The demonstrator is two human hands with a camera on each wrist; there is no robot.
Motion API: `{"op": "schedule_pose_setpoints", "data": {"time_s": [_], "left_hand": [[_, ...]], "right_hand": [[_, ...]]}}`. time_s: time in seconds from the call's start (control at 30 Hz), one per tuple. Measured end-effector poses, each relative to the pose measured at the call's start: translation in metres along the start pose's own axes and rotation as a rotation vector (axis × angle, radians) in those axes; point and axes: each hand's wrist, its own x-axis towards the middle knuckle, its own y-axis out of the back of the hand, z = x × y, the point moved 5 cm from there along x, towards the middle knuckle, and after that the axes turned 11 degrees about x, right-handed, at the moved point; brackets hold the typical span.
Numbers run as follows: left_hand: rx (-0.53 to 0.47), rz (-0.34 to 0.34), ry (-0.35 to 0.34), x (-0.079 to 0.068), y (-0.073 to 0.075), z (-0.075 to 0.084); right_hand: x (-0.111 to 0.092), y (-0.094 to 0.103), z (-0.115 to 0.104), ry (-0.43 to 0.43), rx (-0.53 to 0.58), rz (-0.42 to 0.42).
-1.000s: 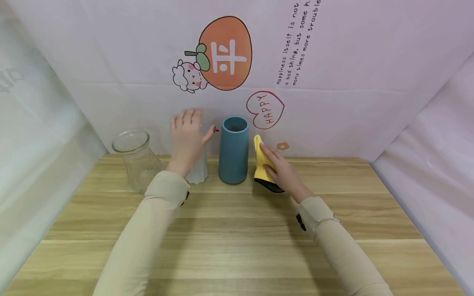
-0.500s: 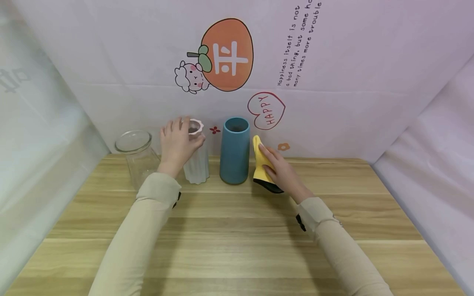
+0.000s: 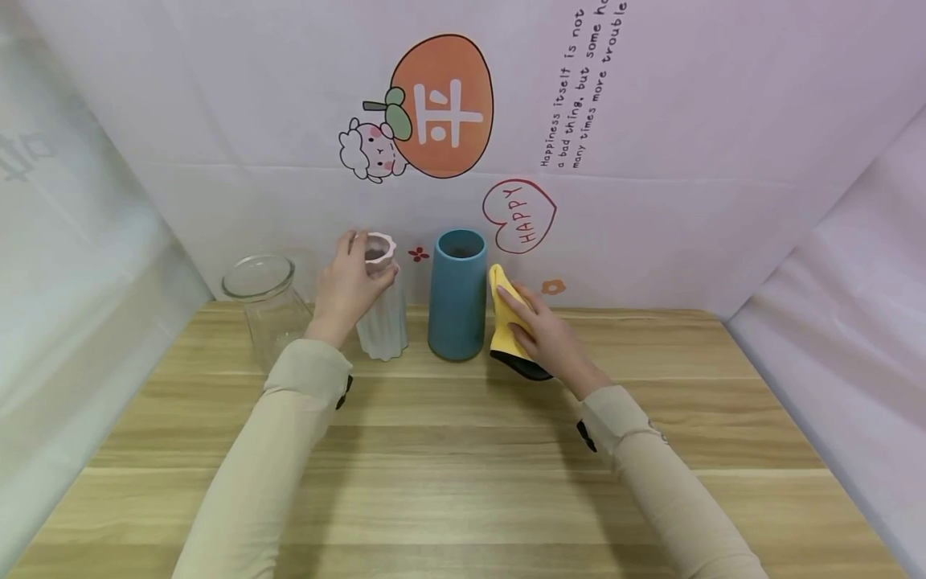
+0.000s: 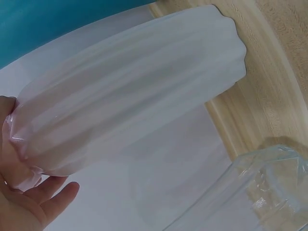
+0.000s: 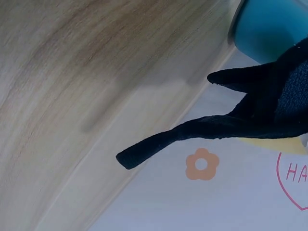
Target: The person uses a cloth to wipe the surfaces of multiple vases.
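Note:
A white fluted vase (image 3: 385, 326) stands upright near the back of the table. My left hand (image 3: 340, 289) grips it around the top, thumb at the front of the scalloped rim and fingers on the left. The left wrist view shows the ribbed side of this vase (image 4: 130, 91) down to its base. In my right hand (image 3: 553, 342) is a folded yellow cloth (image 3: 505, 326) with a dark edge at the bottom. Its dark side (image 5: 260, 106) fills much of the right wrist view, where the fingers are hidden. Just left of the cloth stands a blue vase (image 3: 457, 310).
Left of the white vase is a clear glass vase (image 3: 271, 322), partly behind the left forearm. A white printed backdrop (image 3: 651, 233) rises right behind the row of vases, and white fabric (image 3: 854, 265) bounds the wooden table (image 3: 463, 482) at the sides.
My left hand has come down and left from in front of the white vase and taken hold of its rim. My right hand has shifted the cloth slightly left, toward the blue vase.

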Motion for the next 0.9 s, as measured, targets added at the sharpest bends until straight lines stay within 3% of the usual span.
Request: {"op": "schedule_pose_setpoints", "data": {"time_s": [0.67,0.9], "left_hand": [[-0.046,-0.099,-0.046,0.0005,0.0000,-0.0028],[-0.070,-0.146,-0.093,-0.0002,-0.0003,-0.0004]], "right_hand": [[0.0001,0.0017,-0.0005,0.038,0.009,0.049],[0.0010,0.0043,0.0007,0.019,0.027,0.057]]}}
